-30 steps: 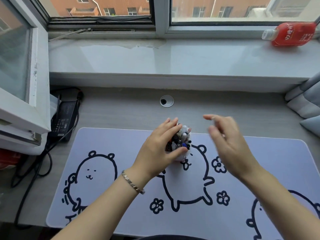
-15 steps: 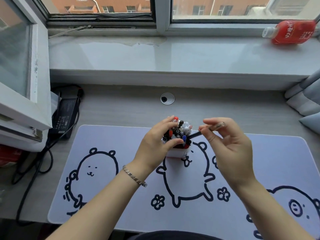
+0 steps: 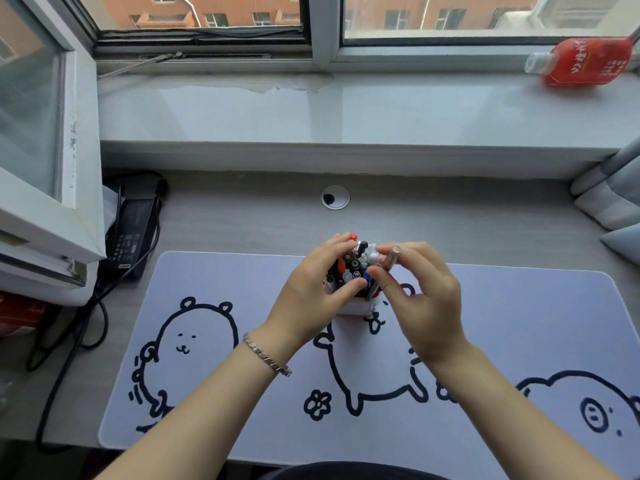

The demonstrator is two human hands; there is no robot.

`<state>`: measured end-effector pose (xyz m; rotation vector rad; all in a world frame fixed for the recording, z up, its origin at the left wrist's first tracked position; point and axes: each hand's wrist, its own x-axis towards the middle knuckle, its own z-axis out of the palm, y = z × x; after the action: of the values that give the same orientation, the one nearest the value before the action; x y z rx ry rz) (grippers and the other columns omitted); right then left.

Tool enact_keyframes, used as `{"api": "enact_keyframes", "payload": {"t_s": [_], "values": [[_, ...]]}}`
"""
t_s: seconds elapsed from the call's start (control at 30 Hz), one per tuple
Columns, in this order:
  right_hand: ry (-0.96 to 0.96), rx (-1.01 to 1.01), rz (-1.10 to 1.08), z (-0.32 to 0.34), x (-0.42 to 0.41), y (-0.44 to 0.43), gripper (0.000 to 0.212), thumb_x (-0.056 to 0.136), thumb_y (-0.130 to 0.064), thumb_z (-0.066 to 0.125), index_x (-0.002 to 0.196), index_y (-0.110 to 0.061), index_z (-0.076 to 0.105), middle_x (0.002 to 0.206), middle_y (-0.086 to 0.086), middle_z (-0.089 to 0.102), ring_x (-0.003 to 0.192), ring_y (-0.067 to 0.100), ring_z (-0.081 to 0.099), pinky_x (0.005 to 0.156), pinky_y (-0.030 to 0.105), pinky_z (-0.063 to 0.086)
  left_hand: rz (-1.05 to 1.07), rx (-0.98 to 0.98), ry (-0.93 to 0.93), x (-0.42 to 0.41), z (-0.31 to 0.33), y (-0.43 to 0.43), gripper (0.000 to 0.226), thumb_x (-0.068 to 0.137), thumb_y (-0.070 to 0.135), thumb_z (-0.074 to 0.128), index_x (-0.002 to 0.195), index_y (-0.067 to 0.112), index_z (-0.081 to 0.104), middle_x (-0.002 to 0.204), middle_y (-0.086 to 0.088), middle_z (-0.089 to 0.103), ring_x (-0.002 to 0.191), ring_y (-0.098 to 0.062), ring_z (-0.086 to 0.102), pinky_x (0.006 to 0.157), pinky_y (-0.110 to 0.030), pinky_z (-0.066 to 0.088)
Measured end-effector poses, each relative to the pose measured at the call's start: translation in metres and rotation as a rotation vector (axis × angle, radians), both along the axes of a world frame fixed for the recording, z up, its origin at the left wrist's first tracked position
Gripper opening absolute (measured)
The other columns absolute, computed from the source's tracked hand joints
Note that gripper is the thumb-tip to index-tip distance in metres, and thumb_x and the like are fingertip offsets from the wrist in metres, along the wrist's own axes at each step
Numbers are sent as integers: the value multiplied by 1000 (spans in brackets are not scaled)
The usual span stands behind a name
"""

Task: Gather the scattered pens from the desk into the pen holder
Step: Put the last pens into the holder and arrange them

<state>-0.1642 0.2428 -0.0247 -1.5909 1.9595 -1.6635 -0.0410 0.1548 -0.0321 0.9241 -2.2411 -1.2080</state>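
Observation:
A small white pen holder (image 3: 353,308) stands on the desk mat (image 3: 519,323), crammed with several pens (image 3: 355,265) whose caps point up. My left hand (image 3: 311,289) wraps around the holder's left side, thumb across its front. My right hand (image 3: 420,296) pinches a translucent pen (image 3: 389,261) between thumb and forefinger, nearly upright, its lower end down among the other pens at the holder's right edge. The holder's body is mostly hidden behind both hands.
A black power adapter (image 3: 133,233) with cables lies at the left by the open window sash (image 3: 52,188). A cable grommet (image 3: 335,197) sits behind the holder. A red bottle (image 3: 585,62) lies on the windowsill; grey cushions (image 3: 609,199) are at the right.
My right hand has swung the pen from lying slanted beside the holder to nearly upright and moved it left into the holder. My left hand keeps its hold.

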Motion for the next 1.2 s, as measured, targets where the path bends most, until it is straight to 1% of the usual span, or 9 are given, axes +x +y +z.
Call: {"api": "enact_keyframes", "payload": {"t_s": [0.13, 0.3, 0.4, 0.5, 0.6, 0.73, 0.87, 1.07, 1.2], "values": [[169, -34, 63, -22, 6, 11, 21, 72, 10, 68, 92, 4, 67, 81, 17, 65, 84, 10, 56, 85, 8, 42, -58, -17, -14, 1, -7, 5, 64, 77, 31, 57, 136, 21, 35, 146, 5, 31, 135, 1, 24, 108, -9, 20], [96, 146, -136, -54, -2, 22, 35, 79, -2, 62, 107, -19, 49, 90, 15, 66, 97, -11, 51, 85, 24, 46, 109, 208, -68, -2, -13, 6, 110, 58, 27, 85, 136, 46, 9, 143, 13, 22, 127, 12, 21, 100, -9, 27], [188, 123, -91, -49, -5, 21, 22, 83, -10, 53, 103, -18, 53, 81, 10, 69, 75, 16, 64, 67, 27, 51, 105, 310, -107, -4, -16, 0, 108, 55, 27, 86, 139, 42, 18, 136, 12, 38, 126, -7, 40, 105, -31, 37], [236, 160, -12, -45, -5, 19, 18, 81, -11, 55, 98, -15, 61, 86, 9, 67, 74, 20, 63, 60, 32, 54, 93, 331, -107, -5, -20, -1, 106, 55, 25, 87, 137, 42, 21, 137, 7, 42, 124, -12, 44, 104, -38, 41], [225, 164, -9, -49, -5, 21, 16, 81, -18, 61, 95, -12, 63, 85, 8, 69, 73, 18, 64, 61, 31, 55, 88, 338, -100, -5, -21, 1, 108, 55, 23, 87, 137, 42, 20, 138, 8, 39, 124, -10, 43, 104, -32, 40], [268, 170, -144, -49, -8, 14, 8, 81, -15, 60, 87, -13, 66, 72, 3, 71, 66, 21, 59, 54, 29, 50, 115, 278, -99, -6, -23, 3, 112, 50, 19, 89, 138, 39, 21, 128, 12, 37, 113, -1, 39, 84, 6, 31], [254, 284, -185, -36, -6, 5, 15, 78, -19, 58, 80, -15, 73, 75, 0, 71, 66, 17, 60, 51, 21, 47, 145, 265, -62, -8, -25, 5, 112, 49, 17, 90, 136, 39, 24, 126, 10, 41, 115, -6, 45, 89, -11, 38], [-221, 499, 24, -17, -36, 3, 24, 83, -4, 60, 78, -27, 61, 78, -10, 66, 76, 0, 59, 61, 7, 45, 191, 288, -2, -7, -18, -2, 99, 50, 19, 89, 131, 35, 34, 118, 12, 55, 105, -6, 56, 92, -18, 46], [-139, 798, 29, -17, -65, -13, 13, 87, -15, 55, 87, -26, 63, 90, 0, 68, 81, 16, 61, 70, 21, 46, 216, 273, 48, 0, -6, -47, 98, 48, 14, 89, 126, 39, 36, 108, 18, 56, 103, -9, 60, 91, -20, 47]]}}
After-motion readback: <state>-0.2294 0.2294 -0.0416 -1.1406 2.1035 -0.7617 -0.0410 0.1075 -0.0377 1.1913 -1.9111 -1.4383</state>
